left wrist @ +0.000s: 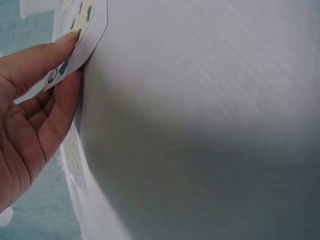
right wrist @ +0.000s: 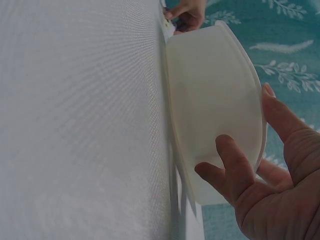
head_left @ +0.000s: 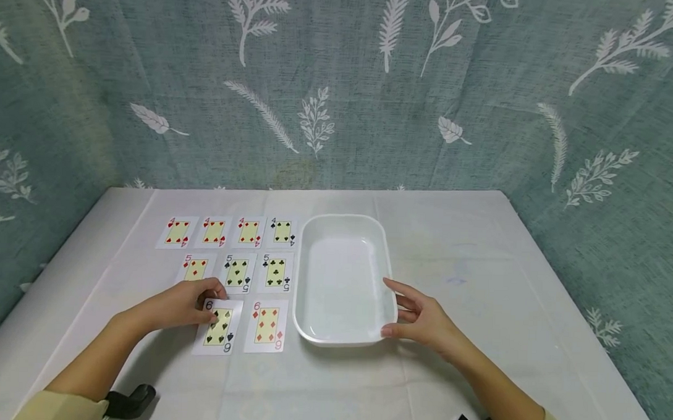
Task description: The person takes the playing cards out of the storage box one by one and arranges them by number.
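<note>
My left hand [head_left: 185, 303] pinches a six of spades playing card [head_left: 218, 329] by its upper left corner. In the left wrist view the thumb lies on the card's face, with fingers behind it and the card tilted. A six of diamonds [head_left: 266, 326] lies just to its right. My right hand [head_left: 422, 318] holds the right rim of a white rectangular tray [head_left: 340, 341]. Thumb and index finger reach over the rim, while other fingers touch the outer wall, as the right wrist view shows. The inside of the tray holds nothing.
Above the sixes lies a row with the five of diamonds [head_left: 195, 267], five of spades [head_left: 236, 272] and five of clubs [head_left: 275, 272]. Behind is a row of fours, including a four of spades [head_left: 282, 231]. A white cloth [head_left: 479, 270] covers the table; a leaf-patterned curtain [head_left: 350, 142] hangs behind.
</note>
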`<state>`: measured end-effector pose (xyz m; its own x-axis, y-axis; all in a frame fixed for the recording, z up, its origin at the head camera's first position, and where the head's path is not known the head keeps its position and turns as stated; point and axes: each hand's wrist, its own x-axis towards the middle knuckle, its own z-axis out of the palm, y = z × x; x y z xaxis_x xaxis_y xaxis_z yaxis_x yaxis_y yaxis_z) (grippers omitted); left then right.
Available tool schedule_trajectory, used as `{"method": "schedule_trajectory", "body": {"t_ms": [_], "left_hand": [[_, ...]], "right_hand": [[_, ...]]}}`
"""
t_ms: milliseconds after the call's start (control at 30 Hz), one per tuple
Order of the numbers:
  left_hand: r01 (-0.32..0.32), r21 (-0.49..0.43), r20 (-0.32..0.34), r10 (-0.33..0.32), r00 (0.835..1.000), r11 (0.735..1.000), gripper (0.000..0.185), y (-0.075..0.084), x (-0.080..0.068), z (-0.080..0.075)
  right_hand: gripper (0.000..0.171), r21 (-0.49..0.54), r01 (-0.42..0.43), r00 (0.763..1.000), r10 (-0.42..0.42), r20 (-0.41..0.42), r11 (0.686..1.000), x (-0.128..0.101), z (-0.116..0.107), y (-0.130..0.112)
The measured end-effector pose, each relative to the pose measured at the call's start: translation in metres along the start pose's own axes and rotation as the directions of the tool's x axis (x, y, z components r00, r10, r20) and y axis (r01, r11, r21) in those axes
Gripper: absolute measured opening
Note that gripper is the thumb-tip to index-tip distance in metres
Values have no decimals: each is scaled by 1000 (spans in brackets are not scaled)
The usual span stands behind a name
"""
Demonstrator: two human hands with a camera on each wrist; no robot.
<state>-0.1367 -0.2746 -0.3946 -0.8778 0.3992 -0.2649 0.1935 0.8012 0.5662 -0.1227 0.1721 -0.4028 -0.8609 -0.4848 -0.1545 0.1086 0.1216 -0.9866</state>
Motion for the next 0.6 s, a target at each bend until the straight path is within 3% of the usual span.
{"method": "schedule_trajectory", "body": {"t_ms": [367, 600], "left_hand": [[20, 87, -48, -15, 999, 996, 30, 3, -1, 5], [25, 129, -126, -8, 992, 991, 29, 6, -6, 9]], "right_hand": [[91, 18, 16, 1000, -16, 9, 1000, 3, 2, 1], [94, 9, 23, 1000, -23, 16, 1000, 7, 1, 1]]}}
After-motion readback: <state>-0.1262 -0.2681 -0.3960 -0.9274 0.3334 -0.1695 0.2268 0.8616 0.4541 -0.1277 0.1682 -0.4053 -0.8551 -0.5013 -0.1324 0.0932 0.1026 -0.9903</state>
